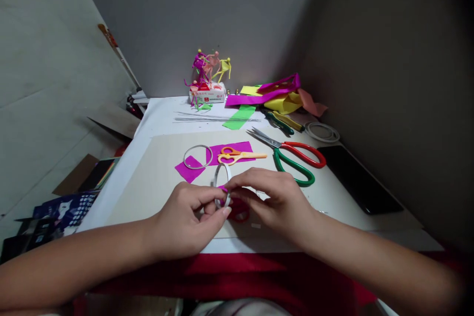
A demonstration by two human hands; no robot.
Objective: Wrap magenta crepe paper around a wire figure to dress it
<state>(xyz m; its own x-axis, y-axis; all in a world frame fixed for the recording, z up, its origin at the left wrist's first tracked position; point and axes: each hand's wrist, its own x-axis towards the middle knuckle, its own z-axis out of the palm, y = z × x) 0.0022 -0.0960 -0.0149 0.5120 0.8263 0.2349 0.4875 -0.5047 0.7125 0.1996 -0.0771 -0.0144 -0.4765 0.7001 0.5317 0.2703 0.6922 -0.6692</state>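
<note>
**Left hand (185, 222) and right hand (274, 202) pinching a white ring (222, 165).**
Fingers curl inward, meeting on the upright ring between the hands; orange scissors (240, 156) and a wire hoop (197, 146) lie just beyond.

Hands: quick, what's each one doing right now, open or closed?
Left hand: closed, holding the white ring.
Right hand: closed, also holding the white ring.

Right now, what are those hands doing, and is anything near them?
Left hand, right hand: fingers pinching a white ring. Ring held upright. Orange scissors just beyond, on magenta paper.
</note>
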